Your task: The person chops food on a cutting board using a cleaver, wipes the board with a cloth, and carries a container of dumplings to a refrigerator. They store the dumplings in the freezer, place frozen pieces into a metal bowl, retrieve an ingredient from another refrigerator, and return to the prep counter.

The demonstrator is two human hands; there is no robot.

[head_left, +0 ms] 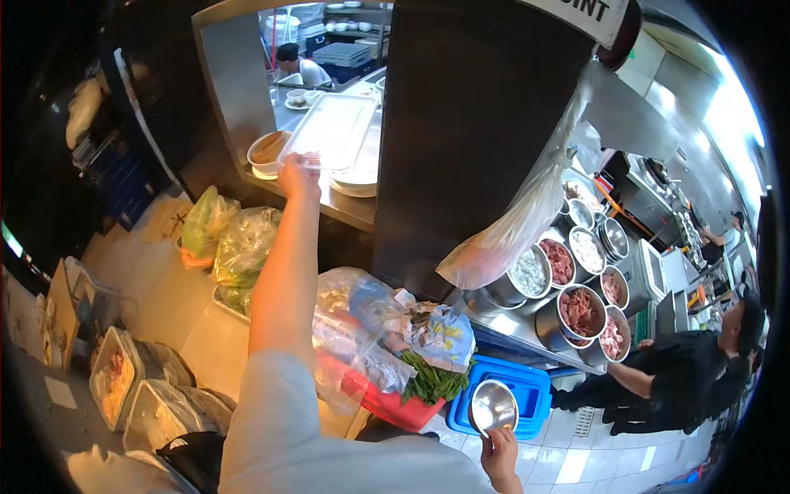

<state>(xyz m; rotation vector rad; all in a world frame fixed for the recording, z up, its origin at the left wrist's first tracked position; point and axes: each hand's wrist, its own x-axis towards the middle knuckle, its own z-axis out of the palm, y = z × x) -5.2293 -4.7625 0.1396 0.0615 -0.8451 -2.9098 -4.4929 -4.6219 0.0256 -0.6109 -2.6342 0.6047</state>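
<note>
My left hand (300,174) is closed on the near edge of a pale rectangular tray or lid (333,132), held in the opening of a pass-through window. Just left of it on the ledge stands a white bowl (257,156) with brown contents, and stacked plates (355,188) are below its right side. At the lower right my right hand (499,454) grips the rim of a shiny metal bowl (494,406), which is tilted and looks empty. Behind that bowl is a blue plastic bin (539,393) on the floor.
Metal pots of meat (579,313) crowd a steel counter at right, near a person in black (683,375). Bagged vegetables (247,243) and a red crate (387,405) lie below the window. A plastic bag (527,222) hangs from the dark pillar.
</note>
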